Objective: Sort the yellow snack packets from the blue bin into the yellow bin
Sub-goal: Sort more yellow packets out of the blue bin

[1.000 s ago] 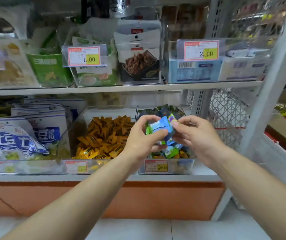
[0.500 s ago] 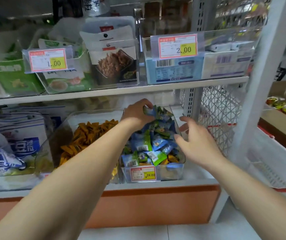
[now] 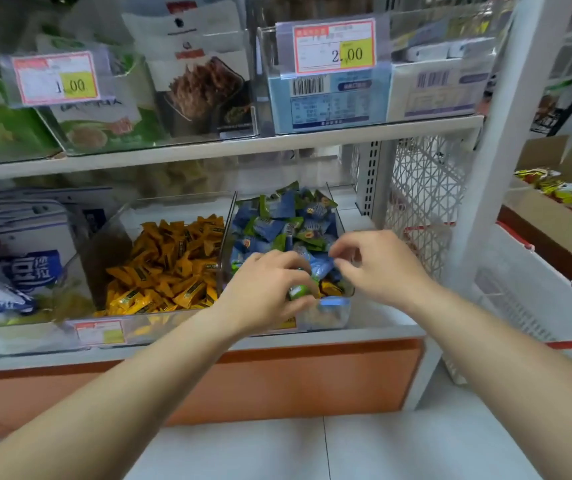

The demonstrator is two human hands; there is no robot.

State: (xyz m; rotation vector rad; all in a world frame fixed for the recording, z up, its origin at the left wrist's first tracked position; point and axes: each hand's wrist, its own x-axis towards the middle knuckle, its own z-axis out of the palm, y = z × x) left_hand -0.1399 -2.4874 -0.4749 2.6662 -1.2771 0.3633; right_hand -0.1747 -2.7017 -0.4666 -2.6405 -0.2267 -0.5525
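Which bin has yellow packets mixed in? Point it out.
The right bin: yellow packets lie among blue ones; the left bin holds only yellow.

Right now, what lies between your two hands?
Head view: a blue packet lies between the right hand and the left hand, which grips a green packet; a yellow packet shows below.

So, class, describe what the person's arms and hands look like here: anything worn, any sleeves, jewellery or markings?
The left arm and right arm are bare up to the frame edge: no sleeves show. The left hand and right hand wear no gloves, rings, watch or bracelets, and no markings are visible.
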